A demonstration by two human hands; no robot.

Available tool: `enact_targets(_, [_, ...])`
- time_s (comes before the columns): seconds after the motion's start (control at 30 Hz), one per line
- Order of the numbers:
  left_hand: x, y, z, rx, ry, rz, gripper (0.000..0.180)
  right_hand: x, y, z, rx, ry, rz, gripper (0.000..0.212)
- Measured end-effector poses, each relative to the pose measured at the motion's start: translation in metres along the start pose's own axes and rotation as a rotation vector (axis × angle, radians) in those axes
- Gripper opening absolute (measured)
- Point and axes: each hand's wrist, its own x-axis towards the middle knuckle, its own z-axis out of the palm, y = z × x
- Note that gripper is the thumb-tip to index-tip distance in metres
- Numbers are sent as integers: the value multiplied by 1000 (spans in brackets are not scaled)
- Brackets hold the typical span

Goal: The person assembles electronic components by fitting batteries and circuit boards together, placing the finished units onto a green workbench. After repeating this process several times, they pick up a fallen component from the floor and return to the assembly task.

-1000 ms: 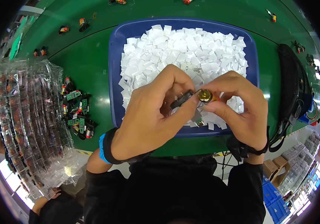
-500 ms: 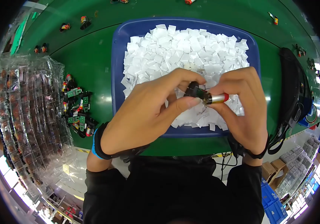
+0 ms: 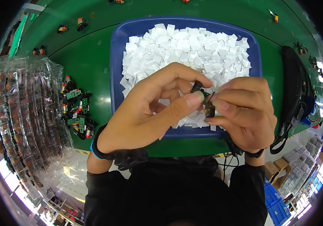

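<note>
My left hand [image 3: 157, 109] pinches a small black part with a green circuit board [image 3: 196, 86] between thumb and forefinger. My right hand [image 3: 248, 113] is closed on a small silver cylinder with a dark end [image 3: 210, 110], mostly covered by its fingers. Thin wires [image 3: 211, 96] show between the two pieces, near the fingertips. Both hands are over a blue tub [image 3: 118, 64] filled with small white paper-like squares [image 3: 180, 45].
Stacked clear plastic trays [image 3: 29, 113] stand at the left, beside a pile of circuit boards with cylinders [image 3: 79, 109]. A black bag [image 3: 290, 86] lies right of the tub. Several loose assemblies are scattered on the green table [image 3: 93, 52], including one [image 3: 81, 24] at the far left.
My right fingers have shifted over the cylinder and turned it, so its red end no longer shows. The dark end has moved down and slightly away from the black part.
</note>
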Motion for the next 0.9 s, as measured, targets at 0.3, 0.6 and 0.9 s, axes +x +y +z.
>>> enact_targets(0.3, [2, -3, 4, -166, 107, -67, 27, -6, 5, 3, -60, -21, -94, 25])
enact_targets(0.6, [1, -8, 8, 13, 55, -134, 30, -4, 2, -6, 49, -78, 128, 25])
enact_targets(0.9, [-2, -11, 2, -117, -21, 24, 33, -3, 2, -11, 135, -125, 178, 24])
